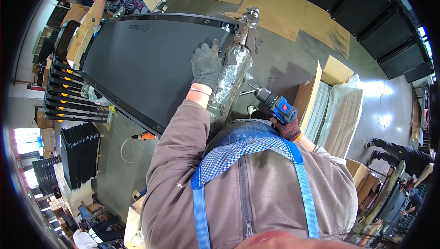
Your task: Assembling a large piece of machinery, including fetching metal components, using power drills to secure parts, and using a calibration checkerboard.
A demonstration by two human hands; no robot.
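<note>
A large black panel (pixel 142 61) with a raised rim and screws along its edge lies before me. On its right part rests my left hand (pixel 205 65) in a dark grey knit glove, fingers spread over the surface. My right hand (pixel 287 129), in a dark red glove, grips a blue and black cordless drill (pixel 278 106) beside my hip. The drill's bit points up and left, apart from the panel. Along the panel's right end runs a support wrapped in silver foil (pixel 231 77).
At the far left a co-worker's gloved hand (pixel 96 29) touches the panel's edge. An open carton (pixel 316 88) with stacked pale sheets stands to my right. Black parts (pixel 73 93) are racked at left. An orange-fitted air hose (pixel 145 136) hangs under the panel's near corner.
</note>
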